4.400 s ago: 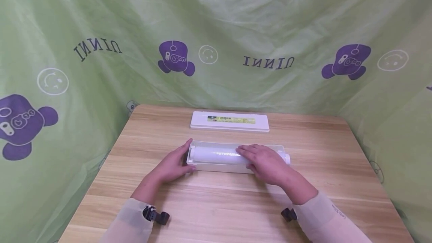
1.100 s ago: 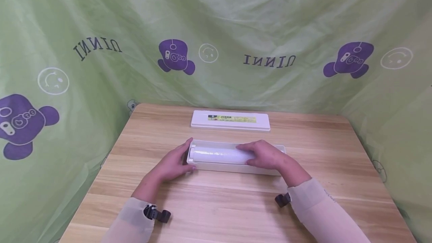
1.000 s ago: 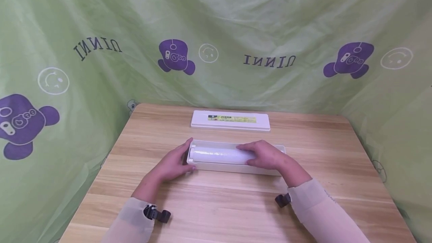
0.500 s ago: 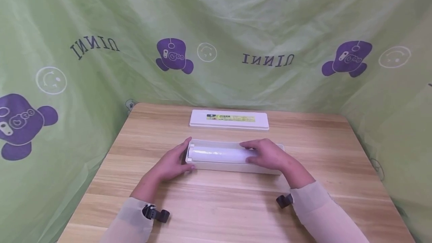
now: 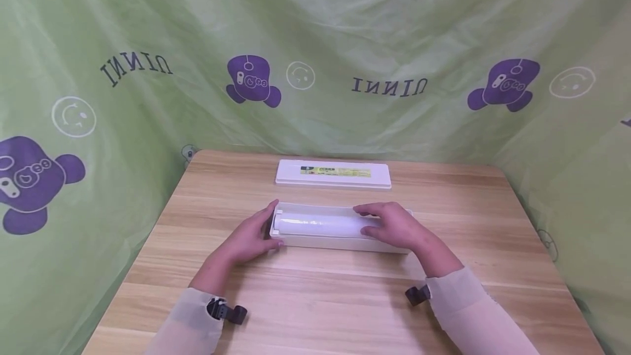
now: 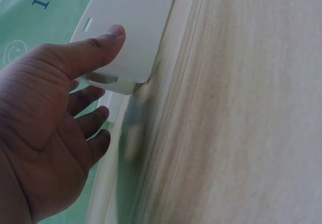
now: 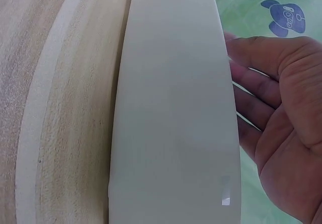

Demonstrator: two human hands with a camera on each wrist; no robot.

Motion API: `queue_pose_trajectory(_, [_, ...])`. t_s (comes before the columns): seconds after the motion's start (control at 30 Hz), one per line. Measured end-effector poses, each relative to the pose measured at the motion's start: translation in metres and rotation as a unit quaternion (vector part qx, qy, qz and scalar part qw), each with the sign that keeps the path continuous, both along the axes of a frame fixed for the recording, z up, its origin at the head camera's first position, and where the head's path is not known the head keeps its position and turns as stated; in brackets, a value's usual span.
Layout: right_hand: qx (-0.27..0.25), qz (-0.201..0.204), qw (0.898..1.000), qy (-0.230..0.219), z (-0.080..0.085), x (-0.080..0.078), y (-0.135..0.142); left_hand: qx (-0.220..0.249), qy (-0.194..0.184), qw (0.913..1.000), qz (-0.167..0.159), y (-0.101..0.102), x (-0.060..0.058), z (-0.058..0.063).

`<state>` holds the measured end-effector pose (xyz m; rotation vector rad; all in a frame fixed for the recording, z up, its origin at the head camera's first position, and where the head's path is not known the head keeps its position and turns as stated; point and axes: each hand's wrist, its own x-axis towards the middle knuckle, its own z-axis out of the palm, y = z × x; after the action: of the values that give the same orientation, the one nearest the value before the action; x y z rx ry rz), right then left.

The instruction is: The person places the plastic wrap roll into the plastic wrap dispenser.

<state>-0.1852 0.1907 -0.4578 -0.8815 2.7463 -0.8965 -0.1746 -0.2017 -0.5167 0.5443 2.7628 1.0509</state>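
Head: roll [image 5: 317,225] already in box [image 5: 340,244], mid-frame; lid [image 5: 333,180] not on, upper centre | Left wrist: left hand [image 6: 50,113] pinches box end, upper left | Right wrist: right hand [image 7: 289,116], right edge, curved beside box; grip on roll cannot be told

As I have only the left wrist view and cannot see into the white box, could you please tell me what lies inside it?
Observer: The head view shows a white roll lying lengthwise inside the white box.
Operator: Thank you; and where is the right hand, which my view leaves out altogether?
Observer: The right hand reaches over the right-hand part of the roll, though I cannot tell how firmly, if at all, it holds it.
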Motion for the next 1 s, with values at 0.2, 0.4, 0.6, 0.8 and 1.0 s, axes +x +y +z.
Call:
queue_pose_trajectory(0.2, [-0.009, -0.007, 1.000, 0.010, -0.002, 0.000, 0.003, 0.002, -0.002, 1.0000, 0.000, 0.000, 0.000, 0.000])
queue_pose_trajectory(0.4, [-0.015, -0.017, 1.000, 0.022, -0.004, 0.002, 0.006, 0.000, -0.004, 1.0000, 0.004, -0.001, -0.001, 0.000])
queue_pose_trajectory(0.6, [-0.024, -0.015, 0.999, 0.032, -0.004, 0.004, 0.008, -0.005, -0.006, 1.0000, 0.005, -0.002, -0.003, -0.001])
queue_pose_trajectory(0.8, [-0.025, -0.019, 0.999, 0.035, -0.003, 0.007, 0.009, -0.011, -0.007, 0.9999, 0.001, -0.002, -0.005, 0.000])
queue_pose_trajectory(1.0, [-0.030, -0.024, 0.998, 0.049, -0.006, 0.010, 0.013, -0.008, -0.004, 0.9999, -0.007, -0.004, -0.007, -0.002])
